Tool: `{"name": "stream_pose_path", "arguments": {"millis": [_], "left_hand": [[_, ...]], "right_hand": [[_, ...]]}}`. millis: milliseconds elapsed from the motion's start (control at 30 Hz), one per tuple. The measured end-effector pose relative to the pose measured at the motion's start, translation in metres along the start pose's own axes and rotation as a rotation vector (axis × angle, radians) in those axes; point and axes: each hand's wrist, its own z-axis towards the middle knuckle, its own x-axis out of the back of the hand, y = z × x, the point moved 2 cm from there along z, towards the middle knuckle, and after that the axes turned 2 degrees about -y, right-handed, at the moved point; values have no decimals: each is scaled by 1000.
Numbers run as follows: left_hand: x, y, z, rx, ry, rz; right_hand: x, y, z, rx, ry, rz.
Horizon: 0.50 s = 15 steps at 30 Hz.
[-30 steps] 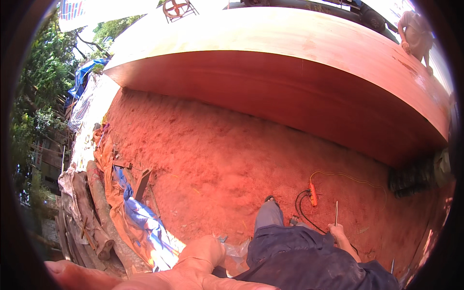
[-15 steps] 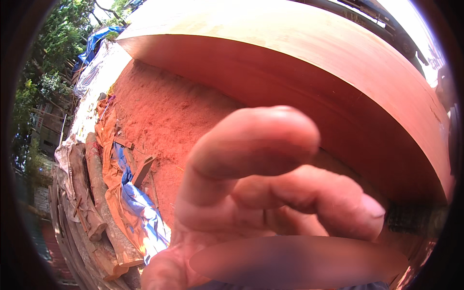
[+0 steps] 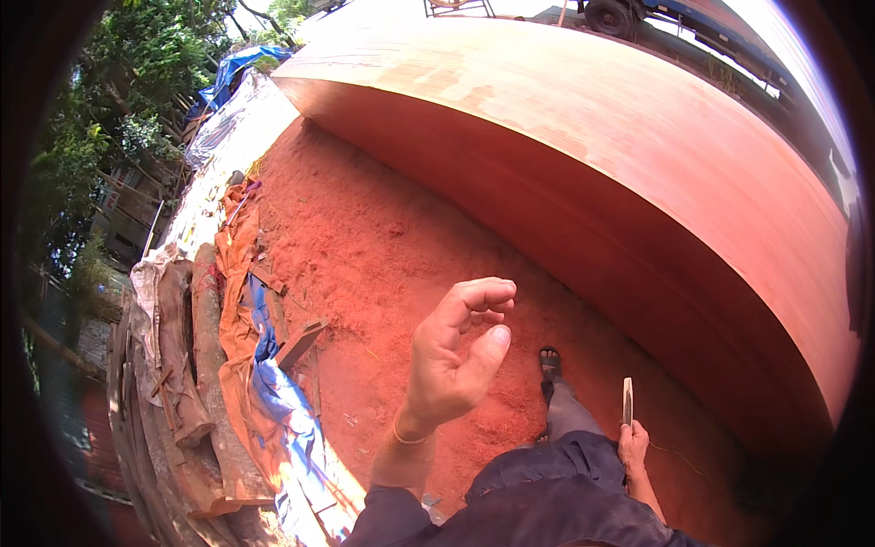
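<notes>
My left hand (image 3: 456,356) is raised in the middle of the view, with a thin band around its wrist. Its fingers are curved, the thumb stands apart, and nothing is in it. Lower right, beside my thigh, my right hand (image 3: 633,447) is closed around a thin, flat piece with a pale edge (image 3: 627,401) that points upward; its exact kind is unclear. Ahead and to the right of both hands runs a large, long reddish wooden block or slab (image 3: 583,137), with a pale, sunlit top and a shaded side. Neither hand touches it.
Reddish sawdust-like ground (image 3: 365,237) lies below, where my sandalled foot (image 3: 550,360) stands. At left are stacked logs (image 3: 210,356), an orange cloth (image 3: 239,301), a blue-and-white sheet (image 3: 287,401) and a short board (image 3: 301,345). A truck wheel (image 3: 609,16) shows beyond the slab.
My left hand has moved down and away from the camera, which it nearly filled before. My right hand with the flat piece, my leg and more of the slab now show.
</notes>
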Motion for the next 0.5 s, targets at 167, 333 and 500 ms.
{"name": "stream_pose_path", "arguments": {"millis": [167,333,500], "left_hand": [[56,-155,35,430,-10,239],[116,-287,27,712,35,892],[163,-407,-71,1105,217,588]], "right_hand": [[-40,-126,110,48,-149,136],[-106,-278,201,122,-464,310],[-192,-400,260,42,-821,358]]}}
